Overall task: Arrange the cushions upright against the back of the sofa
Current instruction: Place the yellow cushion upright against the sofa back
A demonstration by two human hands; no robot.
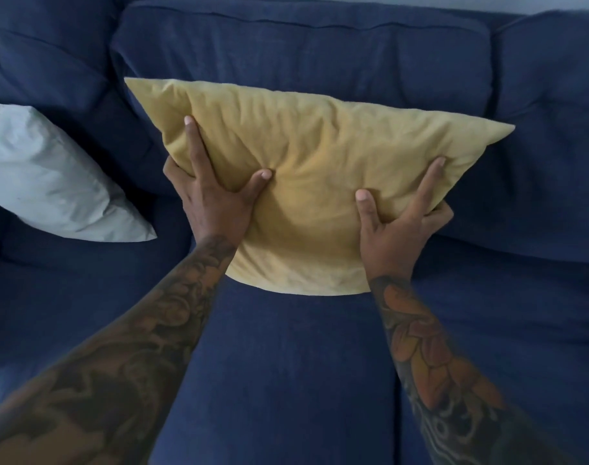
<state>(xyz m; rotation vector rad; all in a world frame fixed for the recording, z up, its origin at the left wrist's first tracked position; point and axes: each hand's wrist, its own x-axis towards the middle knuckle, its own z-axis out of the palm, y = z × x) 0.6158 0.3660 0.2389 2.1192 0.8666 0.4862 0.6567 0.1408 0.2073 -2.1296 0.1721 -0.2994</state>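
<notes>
A yellow cushion (pixel 313 156) stands tilted in front of the middle back pad of the dark blue sofa (pixel 303 52), its lower edge near the seat. My left hand (pixel 212 193) grips its left side, thumb on the front and fingers wrapped behind. My right hand (pixel 397 223) grips its lower right side the same way. A pale grey-white cushion (pixel 48 182) leans at the left, against the left back pad and partly on the seat.
The blue seat pad (pixel 286 364) stretches below the yellow cushion between my tattooed forearms. Another back pad (pixel 551 95) fills the right side. A strip of light wall shows along the top edge.
</notes>
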